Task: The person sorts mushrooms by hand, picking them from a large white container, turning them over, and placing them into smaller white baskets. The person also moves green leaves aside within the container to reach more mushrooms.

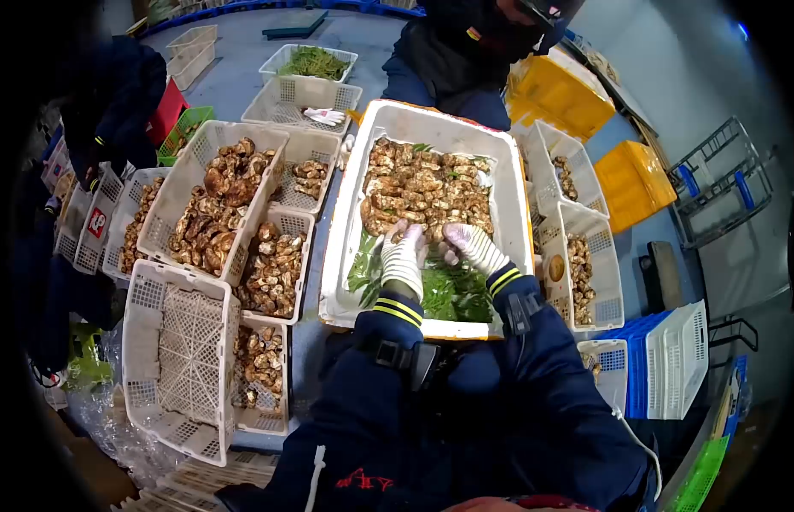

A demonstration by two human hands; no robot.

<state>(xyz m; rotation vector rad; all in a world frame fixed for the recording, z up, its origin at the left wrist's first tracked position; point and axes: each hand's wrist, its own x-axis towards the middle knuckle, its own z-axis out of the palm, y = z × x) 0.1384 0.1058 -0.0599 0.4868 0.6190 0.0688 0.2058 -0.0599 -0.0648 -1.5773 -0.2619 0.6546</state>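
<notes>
A white foam box (pixel 333 282) stands in front of me, with rows of brown-and-cream mushrooms (pixel 427 189) packed in its far part. Green leaves (pixel 452 292) cover the near part of its floor. Both my hands wear white striped gloves and work at the nearest row. My left hand (pixel 403 258) has its fingers closed at a mushroom on the left. Across a small gap, my right hand (pixel 474 247) is curled with its fingertips pinched on a mushroom. The fingers partly hide what they grip.
Left stand white crates of mushrooms (pixel 222 200) and one crate (pixel 182 341) tilted against them. More mushroom crates (pixel 582 264) are at right, beside yellow boxes (pixel 631 183) and stacked blue-and-white crates (pixel 670 358). One person (pixel 452 60) sits opposite; another person (pixel 115 102) bends at far left.
</notes>
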